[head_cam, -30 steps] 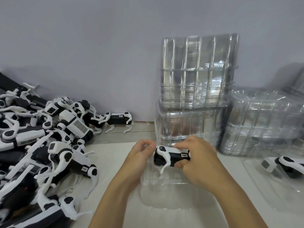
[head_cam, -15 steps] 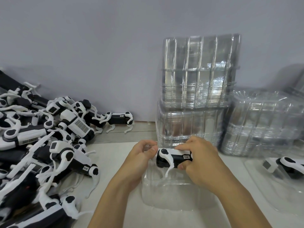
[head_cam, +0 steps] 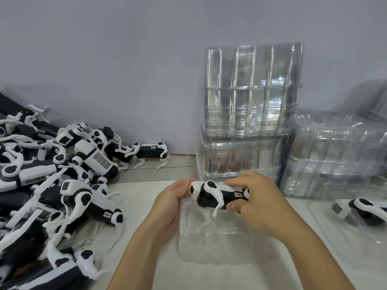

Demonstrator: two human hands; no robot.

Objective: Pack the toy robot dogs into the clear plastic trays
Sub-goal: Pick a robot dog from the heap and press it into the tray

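Note:
A black-and-white toy robot dog [head_cam: 217, 194] is held lying on its side just above the far end of a clear plastic tray [head_cam: 222, 245] on the white table. My right hand [head_cam: 257, 201] grips its rear body from above and the right. My left hand [head_cam: 169, 204] has its fingers curled round the dog's white head end. The dog's thin white legs hang down into the tray. At the right edge, a second tray [head_cam: 326, 218] holds another robot dog [head_cam: 364, 210].
A big heap of loose robot dogs [head_cam: 52, 185] covers the left side of the table. One dog [head_cam: 151, 151] stands alone by the wall. Stacks of clear trays [head_cam: 249, 114] rise behind my hands, with another stack [head_cam: 339, 155] to the right.
The dog has turned slightly in my hands, its white head end coming into view at my left fingers. Both hands stay over the tray's far end.

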